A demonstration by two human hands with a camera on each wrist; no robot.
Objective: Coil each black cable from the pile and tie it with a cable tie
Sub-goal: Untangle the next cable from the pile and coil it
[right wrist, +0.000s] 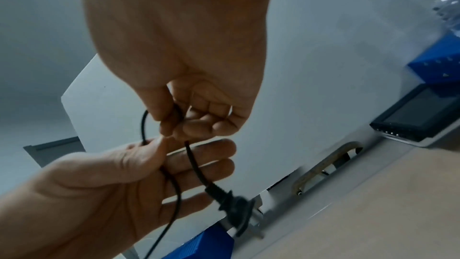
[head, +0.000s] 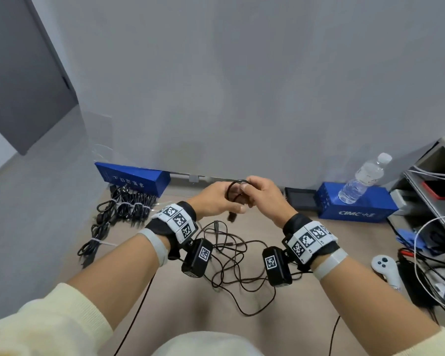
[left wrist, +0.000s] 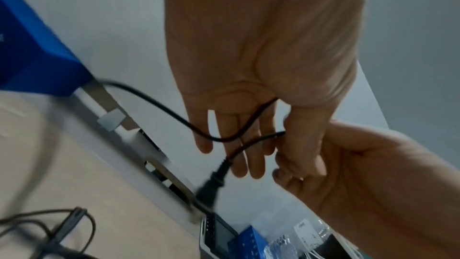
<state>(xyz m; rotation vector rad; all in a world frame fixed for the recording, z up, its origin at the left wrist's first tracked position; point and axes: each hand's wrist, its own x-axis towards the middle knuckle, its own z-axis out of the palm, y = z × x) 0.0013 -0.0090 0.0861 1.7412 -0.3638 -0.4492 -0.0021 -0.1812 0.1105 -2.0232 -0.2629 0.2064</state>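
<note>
Both forearms in cream sleeves fill the near edge of the head view, wrists strapped with marker-tagged cameras. Left hand (head: 216, 199) and right hand (head: 263, 195) meet above the tabletop (head: 306, 291), touching, working one black cable (head: 235, 187). Right hand has thumb and forefinger pinched on the cable, other fingers curled; left hand fingers are mostly straight with a loop running across the palm and the thumb pressing it, so the left likely serves as the former for winding while the right feeds turns. Plug (right wrist: 232, 202) hangs free just below the hands, suggesting the coil starts near the plug end; probably only the first loop is made. Rest of the cable trails down into the loose tangled pile (head: 231, 258) on the tabletop below the wrists. Finished bundles (head: 125, 206), each cinched with a pale tie, lie in a row at far left beside a blue box (head: 134, 179), kept apart from the untied pile. No cable tie visible in either hand. Second blue box (head: 357, 204) at right carries a water bottle (head: 362, 179); contents of both boxes cannot be seen. Open shelf unit (head: 437, 176) at far right holds white wires and dark items, too cluttered to name. White controller (head: 387, 268) lies near it.
</note>
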